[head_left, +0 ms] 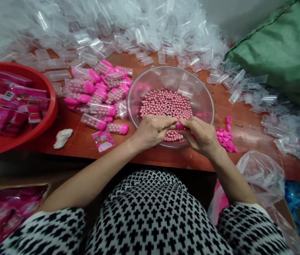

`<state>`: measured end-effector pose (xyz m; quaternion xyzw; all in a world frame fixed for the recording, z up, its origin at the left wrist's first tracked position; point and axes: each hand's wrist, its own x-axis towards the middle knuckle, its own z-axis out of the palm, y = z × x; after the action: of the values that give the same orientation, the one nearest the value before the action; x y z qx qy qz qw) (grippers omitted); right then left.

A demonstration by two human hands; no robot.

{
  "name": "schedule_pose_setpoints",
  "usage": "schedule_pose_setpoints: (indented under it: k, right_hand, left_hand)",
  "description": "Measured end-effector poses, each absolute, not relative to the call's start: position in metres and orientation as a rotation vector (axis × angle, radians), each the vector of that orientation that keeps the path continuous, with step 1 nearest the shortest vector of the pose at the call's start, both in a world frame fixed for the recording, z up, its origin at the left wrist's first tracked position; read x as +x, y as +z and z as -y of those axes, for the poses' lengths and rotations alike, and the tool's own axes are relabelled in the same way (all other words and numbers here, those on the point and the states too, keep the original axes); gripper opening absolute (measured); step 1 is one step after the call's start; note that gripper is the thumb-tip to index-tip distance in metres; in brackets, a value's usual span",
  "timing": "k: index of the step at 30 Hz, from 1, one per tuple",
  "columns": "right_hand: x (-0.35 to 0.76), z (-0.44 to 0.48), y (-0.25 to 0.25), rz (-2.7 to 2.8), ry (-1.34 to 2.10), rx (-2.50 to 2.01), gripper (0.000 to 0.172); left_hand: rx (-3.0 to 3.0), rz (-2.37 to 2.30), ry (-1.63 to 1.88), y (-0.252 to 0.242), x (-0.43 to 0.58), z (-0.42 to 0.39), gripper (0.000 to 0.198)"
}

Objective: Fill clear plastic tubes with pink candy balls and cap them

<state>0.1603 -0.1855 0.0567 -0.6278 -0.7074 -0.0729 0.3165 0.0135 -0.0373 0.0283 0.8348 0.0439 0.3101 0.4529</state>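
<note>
Both of my hands meet over the near side of a clear bowl (210,106) that holds small pink beads or candy balls (166,101). A bright pink plastic cap (179,125) shows between my fingertips. My left hand (154,129) is closed, its fingers pressed together at the cap's left side. My right hand (201,136) is closed too, pinching the cap from the right with thumb and fingers. Whether a clear tube is joined to the cap is hidden by my fingers.
Filled tubes with pink caps (94,120) lie left of the bowl, near a printed card (103,141) and white lump (63,138). A red basin (50,113) holds pink packets. Empty clear tubes (144,39) heap behind. Loose pink caps (225,140) lie right, above a plastic bag (261,173).
</note>
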Motion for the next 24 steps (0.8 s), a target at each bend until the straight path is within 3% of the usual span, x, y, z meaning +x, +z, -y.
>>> schedule_pose_setpoints:
  k: [3, 9, 14, 19, 24]
  right_hand:
    - [0.164, 0.182, 0.063, 1.682, -0.059, -1.597, 0.024]
    - [0.177, 0.193, 0.067, 1.047, 0.665, -1.339, 0.058]
    - [0.167, 0.188, 0.059, 0.788, 0.868, -1.226, 0.052]
    - [0.145, 0.173, 0.066, 0.669, 1.338, -1.085, 0.049]
    - [0.126, 0.17, 0.07, 0.51, 1.278, -0.993, 0.039]
  left_hand:
    - [1.695, -0.18, 0.679, 0.034, 0.018, 0.036, 0.02]
    - [1.172, -0.286, 0.593, 0.039, 0.02, 0.04, 0.044]
    - [1.512, -0.219, 0.691, 0.041, 0.008, 0.044, 0.027]
    - [1.746, -0.191, 0.882, 0.037, 0.001, 0.052, 0.02]
    - [1.808, -0.12, 0.991, 0.04, -0.002, 0.061, 0.021]
